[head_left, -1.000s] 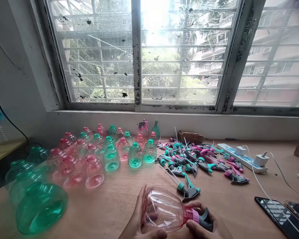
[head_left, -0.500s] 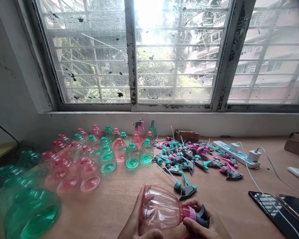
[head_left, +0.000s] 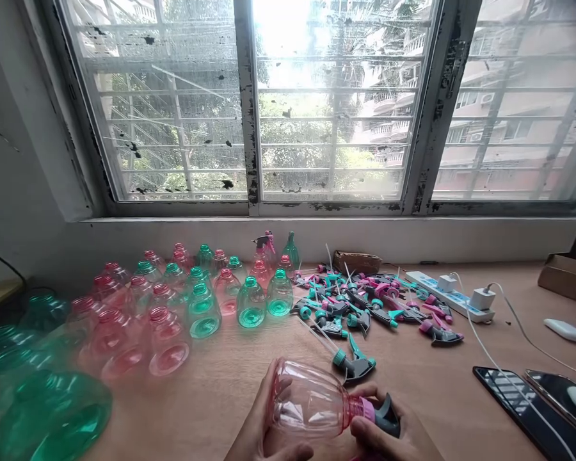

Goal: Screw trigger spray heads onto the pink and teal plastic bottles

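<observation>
A clear pink spray bottle [head_left: 310, 398] lies on its side between my hands, its neck to the right. My left hand [head_left: 264, 416] is wrapped round the wide base end. At the neck sits a spray head [head_left: 386, 416] with a pink collar and dark grey body. My right hand [head_left: 388, 432] closes its thumb and fingers on that collar and head. Just behind the bottle, a loose grey and green spray head [head_left: 355, 365] lies on the table. Part of the right hand's grip is hidden by the spray head.
Several pink bottles [head_left: 169, 346] and green bottles [head_left: 52, 410] without heads stand at left. Behind my hands spreads a heap of spray heads [head_left: 360, 298]. A white power strip [head_left: 461, 301], a cable and two phones [head_left: 513, 403] lie at right. The window wall bounds the back.
The view has shifted slightly, so the scene sits a little further left. Both hands keep their hold on the bottle and its spray head, in nearly the same pose.
</observation>
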Available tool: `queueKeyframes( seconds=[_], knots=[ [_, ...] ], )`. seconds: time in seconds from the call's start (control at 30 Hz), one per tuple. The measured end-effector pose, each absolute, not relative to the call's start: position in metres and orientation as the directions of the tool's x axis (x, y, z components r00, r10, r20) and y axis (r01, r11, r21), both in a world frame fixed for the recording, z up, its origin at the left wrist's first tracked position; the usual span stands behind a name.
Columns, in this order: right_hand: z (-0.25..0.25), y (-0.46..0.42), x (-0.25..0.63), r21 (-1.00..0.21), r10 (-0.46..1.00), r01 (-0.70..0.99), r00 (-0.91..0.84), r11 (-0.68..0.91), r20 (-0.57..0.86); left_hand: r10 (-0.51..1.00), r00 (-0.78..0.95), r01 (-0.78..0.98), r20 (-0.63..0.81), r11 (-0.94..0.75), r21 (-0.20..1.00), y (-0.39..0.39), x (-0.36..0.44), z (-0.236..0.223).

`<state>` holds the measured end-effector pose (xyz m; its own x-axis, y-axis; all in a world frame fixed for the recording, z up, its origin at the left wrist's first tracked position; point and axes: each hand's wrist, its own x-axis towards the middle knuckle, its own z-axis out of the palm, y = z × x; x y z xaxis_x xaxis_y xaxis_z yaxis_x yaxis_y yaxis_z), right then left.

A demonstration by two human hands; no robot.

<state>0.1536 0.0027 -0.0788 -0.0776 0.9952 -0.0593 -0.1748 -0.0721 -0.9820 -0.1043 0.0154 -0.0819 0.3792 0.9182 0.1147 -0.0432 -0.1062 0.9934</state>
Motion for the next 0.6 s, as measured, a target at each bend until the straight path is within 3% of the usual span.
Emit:
queueKeyframes(
  seconds=[0.13,0.3,0.6],
  knots=[
    [-0.075,0.001,0.154,-0.989,0.994,-0.136,-0.101,-0.053,-0.039,0.927,0.369,-0.060,0.068,-0.050,0.997,0.013,-0.104,-0.077],
    [-0.072,0.000,0.152,-0.964,0.989,-0.234,-0.111,-0.124,-0.100,0.914,0.395,-0.098,0.094,-0.060,0.993,0.010,-0.100,-0.065],
    [-0.077,0.001,0.154,-0.972,0.990,-0.225,-0.133,-0.067,-0.038,0.909,0.408,-0.078,0.089,-0.063,0.995,0.008,-0.101,-0.064]
  ],
)
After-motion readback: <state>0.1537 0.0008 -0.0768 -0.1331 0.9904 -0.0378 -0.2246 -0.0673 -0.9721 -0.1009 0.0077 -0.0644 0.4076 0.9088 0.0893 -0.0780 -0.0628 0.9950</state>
